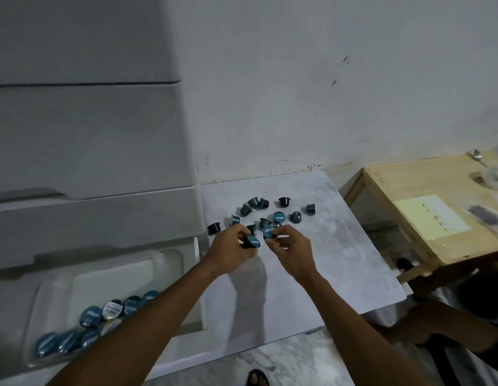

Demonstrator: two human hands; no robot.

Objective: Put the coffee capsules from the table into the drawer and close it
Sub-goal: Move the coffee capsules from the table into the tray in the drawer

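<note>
Several dark teal coffee capsules (278,217) lie scattered on the far half of a pale marbled table (339,263). My left hand (231,252) grips one capsule (252,242) with its blue lid facing me. My right hand (289,246) pinches another capsule (268,232) just beside it. Both hands hover over the near edge of the scattered group. At lower left the open drawer (170,257) of a grey plastic cabinet holds several capsules (108,313), partly hidden by my left forearm.
The grey drawer cabinet (89,135) rises left of the table, against a white wall. A wooden table (437,207) with papers and a spoon stands to the right. Another person's arm (442,327) shows at lower right, and a sandalled foot (257,378) below.
</note>
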